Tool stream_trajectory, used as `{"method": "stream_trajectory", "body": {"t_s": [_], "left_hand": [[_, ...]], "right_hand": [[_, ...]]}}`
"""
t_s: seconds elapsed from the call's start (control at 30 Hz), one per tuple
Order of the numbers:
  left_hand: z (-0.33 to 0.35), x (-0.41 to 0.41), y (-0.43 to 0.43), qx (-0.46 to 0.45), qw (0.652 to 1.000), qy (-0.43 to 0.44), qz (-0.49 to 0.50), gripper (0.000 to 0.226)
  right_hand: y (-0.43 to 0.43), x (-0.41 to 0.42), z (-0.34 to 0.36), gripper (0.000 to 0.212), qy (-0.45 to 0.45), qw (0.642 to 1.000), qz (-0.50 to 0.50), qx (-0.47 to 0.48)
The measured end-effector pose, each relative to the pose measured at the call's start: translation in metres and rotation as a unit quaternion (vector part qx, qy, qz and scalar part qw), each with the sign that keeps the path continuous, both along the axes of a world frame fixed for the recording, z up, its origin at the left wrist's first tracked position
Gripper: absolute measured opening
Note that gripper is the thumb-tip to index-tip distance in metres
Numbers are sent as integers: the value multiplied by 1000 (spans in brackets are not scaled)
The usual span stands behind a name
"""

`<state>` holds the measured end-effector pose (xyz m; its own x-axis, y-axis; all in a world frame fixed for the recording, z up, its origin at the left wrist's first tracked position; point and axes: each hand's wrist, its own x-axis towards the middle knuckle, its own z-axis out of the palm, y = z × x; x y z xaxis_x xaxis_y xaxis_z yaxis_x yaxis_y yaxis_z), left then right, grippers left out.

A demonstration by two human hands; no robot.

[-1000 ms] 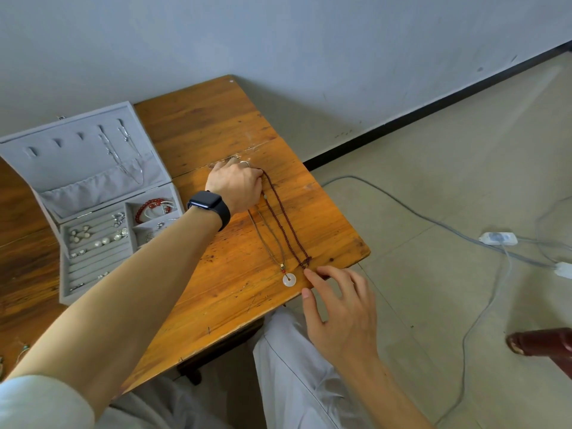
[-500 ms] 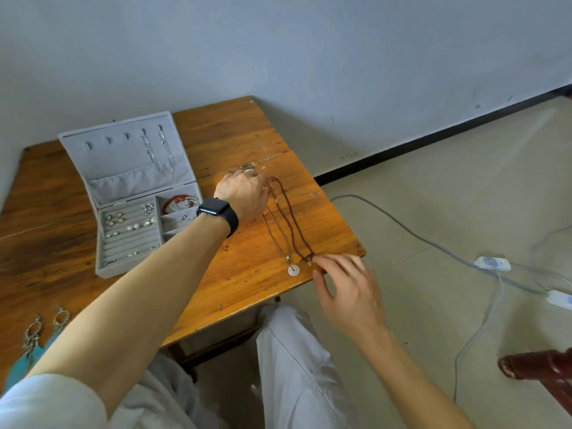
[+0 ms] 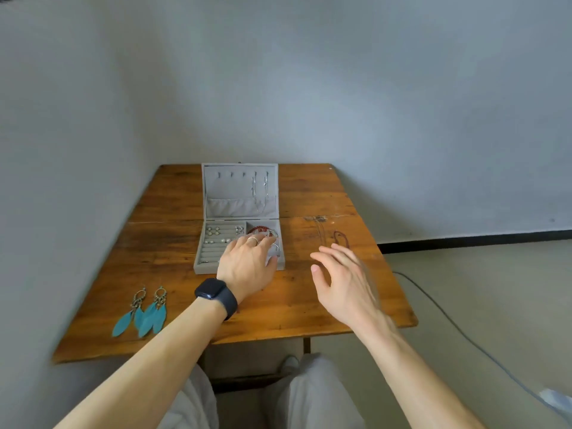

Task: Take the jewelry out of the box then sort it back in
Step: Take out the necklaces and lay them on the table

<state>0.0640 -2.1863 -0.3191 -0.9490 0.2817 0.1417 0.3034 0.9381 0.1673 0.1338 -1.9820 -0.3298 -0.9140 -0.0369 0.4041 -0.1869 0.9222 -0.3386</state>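
Wooden table [image 3: 309, 305], open grey jewelry box [image 3: 205, 268] at centre, turquoise feather earrings [image 3: 145, 314] near left, necklaces [image 3: 335, 235] far right

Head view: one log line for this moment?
left hand: in jewelry box, right compartment | right hand: open above table | necklaces, feather earrings: on table
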Motion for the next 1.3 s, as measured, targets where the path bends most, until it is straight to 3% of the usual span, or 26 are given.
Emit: {"method": "stream_trajectory", "body": {"t_s": [0.47,0.8,0.93,1.07,1.3], "left_hand": [[26,-65,-73,2,998,49,43,47],[51,-190,-86,-24,994,94,44,58],[52,-230,-84,-26,997,56,50,62],[44,-244,-87,17,998,-3,59,58],[35,-238,-94,70,996,41,37,57]], "right_hand": [[-67,-121,48,36,24,994,73,72],[-83,-246,38,25,61,996,25,56],[-90,-275,19,17,112,993,10,40],[-104,-285,3,18,142,990,-16,20],[-127,-284,-2,15,153,984,-92,-2]]}}
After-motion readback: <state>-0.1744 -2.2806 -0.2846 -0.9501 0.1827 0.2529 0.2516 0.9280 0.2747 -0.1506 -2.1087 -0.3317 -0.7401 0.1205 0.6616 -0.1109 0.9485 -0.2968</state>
